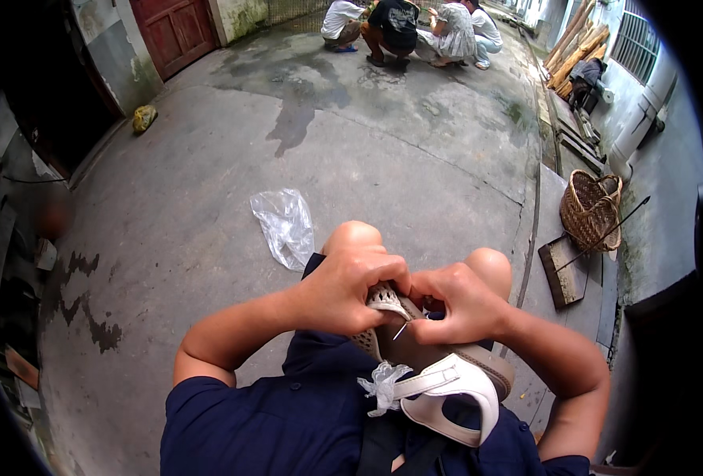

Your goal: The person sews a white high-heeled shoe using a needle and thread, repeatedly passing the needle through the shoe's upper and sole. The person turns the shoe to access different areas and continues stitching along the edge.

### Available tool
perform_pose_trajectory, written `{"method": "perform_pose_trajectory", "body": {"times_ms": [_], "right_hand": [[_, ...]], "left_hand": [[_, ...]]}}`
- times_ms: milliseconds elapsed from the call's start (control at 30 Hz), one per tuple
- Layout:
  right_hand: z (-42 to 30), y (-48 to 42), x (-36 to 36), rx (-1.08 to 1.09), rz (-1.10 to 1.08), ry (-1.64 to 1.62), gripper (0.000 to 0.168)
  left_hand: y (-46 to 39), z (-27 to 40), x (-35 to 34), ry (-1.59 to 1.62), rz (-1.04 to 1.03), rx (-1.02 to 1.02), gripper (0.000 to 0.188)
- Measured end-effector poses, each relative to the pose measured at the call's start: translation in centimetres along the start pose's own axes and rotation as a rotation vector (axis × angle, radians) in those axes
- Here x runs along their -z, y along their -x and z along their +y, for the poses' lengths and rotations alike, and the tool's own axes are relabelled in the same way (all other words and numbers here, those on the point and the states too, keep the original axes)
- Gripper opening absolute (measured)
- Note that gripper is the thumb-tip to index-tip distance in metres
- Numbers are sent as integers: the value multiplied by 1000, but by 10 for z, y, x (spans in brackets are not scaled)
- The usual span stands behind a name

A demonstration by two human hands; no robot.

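Note:
A beige and white woven sandal (497, 372) lies across my lap, its heel end toward my right. My left hand (348, 291) pinches the perforated upper (385, 299) near the toe. From the other side, my right hand (461, 306) grips the sole edge, its thumb curled beside a thin metal needle (399, 331). The needle sticks out at the seam between upper and sole; my fingers hide its other end. The white heel and ankle strap (485, 404) hangs toward my body, with a ruffled white lace piece (384, 387) at its end.
A clear plastic bag (286, 226) lies on the concrete ground (208, 196) beyond my knees. To the right are a wicker basket (592, 208) and a wooden block (563, 271) with a thin rod. Several people (396, 30) crouch farther off. A yellow bag (144, 118) sits by a doorway.

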State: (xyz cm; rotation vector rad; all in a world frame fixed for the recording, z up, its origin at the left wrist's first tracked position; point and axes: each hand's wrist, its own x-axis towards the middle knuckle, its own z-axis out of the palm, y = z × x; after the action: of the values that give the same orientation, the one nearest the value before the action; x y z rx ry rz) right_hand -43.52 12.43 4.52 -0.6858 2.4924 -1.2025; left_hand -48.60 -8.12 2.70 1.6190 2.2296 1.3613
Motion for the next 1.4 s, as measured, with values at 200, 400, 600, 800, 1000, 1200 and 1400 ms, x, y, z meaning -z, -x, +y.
{"method": "perform_pose_trajectory", "body": {"times_ms": [200, 400, 600, 800, 1000, 1200, 1400], "right_hand": [[-1, 1, 1, -23, 27, -39, 35], [18, 1, -10, 203, 71, 26, 30], [17, -2, 1, 140, -136, 373, 28], [23, -1, 38, 308, 130, 1025, 15], [47, -5, -5, 483, 344, 976, 15], [43, -16, -7, 618, 304, 958, 14], [38, -16, -7, 646, 96, 982, 16]], "left_hand": [[-2, -1, -10, 72, 131, -9, 28], [-2, -5, -16, -38, 106, 45, 32], [-4, -21, -33, 45, 167, 125, 32], [-7, -59, -42, -271, 193, 301, 32], [-7, -83, -40, -59, 195, 340, 26], [-1, -69, -33, 556, 62, 585, 22], [13, -81, -65, 883, 62, 594, 19]]}}
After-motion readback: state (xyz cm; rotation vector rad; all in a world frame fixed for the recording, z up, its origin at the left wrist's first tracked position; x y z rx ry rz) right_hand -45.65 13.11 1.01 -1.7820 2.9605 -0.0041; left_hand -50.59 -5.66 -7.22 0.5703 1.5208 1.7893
